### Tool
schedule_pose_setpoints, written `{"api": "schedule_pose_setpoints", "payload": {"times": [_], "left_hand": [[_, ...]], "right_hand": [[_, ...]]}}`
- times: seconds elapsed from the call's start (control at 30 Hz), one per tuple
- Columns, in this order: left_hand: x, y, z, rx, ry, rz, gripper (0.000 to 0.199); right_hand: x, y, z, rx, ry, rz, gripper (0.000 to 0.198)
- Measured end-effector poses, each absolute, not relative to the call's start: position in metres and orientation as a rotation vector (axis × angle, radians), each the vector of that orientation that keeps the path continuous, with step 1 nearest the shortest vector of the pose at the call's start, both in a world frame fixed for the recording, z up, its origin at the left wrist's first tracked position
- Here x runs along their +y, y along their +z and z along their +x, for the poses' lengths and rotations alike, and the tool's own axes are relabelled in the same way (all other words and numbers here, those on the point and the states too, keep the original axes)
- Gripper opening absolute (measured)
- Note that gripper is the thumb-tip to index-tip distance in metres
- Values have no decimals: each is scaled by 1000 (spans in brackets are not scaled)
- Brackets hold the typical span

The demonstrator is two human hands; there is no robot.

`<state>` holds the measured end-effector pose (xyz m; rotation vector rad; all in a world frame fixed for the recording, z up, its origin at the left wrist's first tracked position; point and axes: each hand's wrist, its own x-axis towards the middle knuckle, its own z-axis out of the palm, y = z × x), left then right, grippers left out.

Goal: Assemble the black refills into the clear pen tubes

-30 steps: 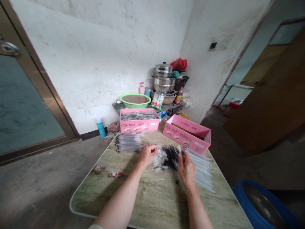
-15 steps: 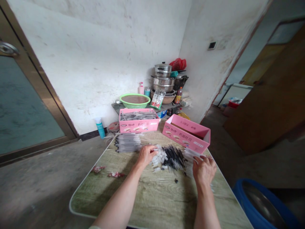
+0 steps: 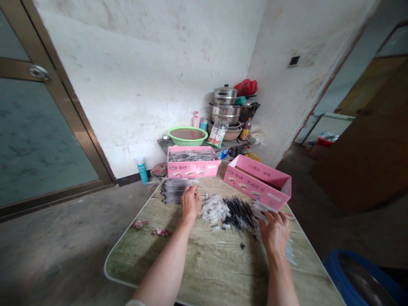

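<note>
While the left hand is resting half-curled at the pens, grip unclear, the half-open right hand, hold unclear, is covering clear tubes at right of the table, presumably light, stiff, slippery, favouring mid-length pinching.

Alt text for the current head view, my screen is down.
A person's left hand is at a row of dark-ended pens, the right hand over clear plastic tubes, on a wood-patterned table. Between them lie small white caps and slender dark pen parts; behind stand a pink box filled with more pens and a second pink box.
</note>
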<state>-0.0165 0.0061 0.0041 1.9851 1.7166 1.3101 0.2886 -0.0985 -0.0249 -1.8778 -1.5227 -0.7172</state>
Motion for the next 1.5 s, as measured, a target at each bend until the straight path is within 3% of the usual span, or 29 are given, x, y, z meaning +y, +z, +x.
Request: {"api": "schedule_pose_setpoints", "payload": {"times": [0.33, 0.6, 0.73, 0.83, 1.03, 1.33, 1.5], "left_hand": [[16, 0, -49, 1859, 711, 2129, 17], [11, 6, -39, 1816, 570, 2259, 12], [7, 12, -35, 1773, 732, 2269, 15], [6, 18, -36, 1630, 1110, 2160, 17], [9, 22, -24, 1124, 1736, 1446, 29], [-1, 22, -1, 618, 1585, 897, 36], [-3, 20, 5, 579, 1545, 869, 36]], "right_hand": [[-95, -29, 284, -1532, -640, -1814, 28], [-97, -17, 271, -1467, -584, -1697, 27], [-98, -6, 257, -1435, -549, -1579, 27], [-99, 0, 245, -1414, -489, -1513, 26], [-104, 6, 213, -1457, -132, -1450, 30], [-101, 7, 189, -1391, 708, -1324, 46], [-98, 4, 185, -1380, 937, -1237, 51]]}}
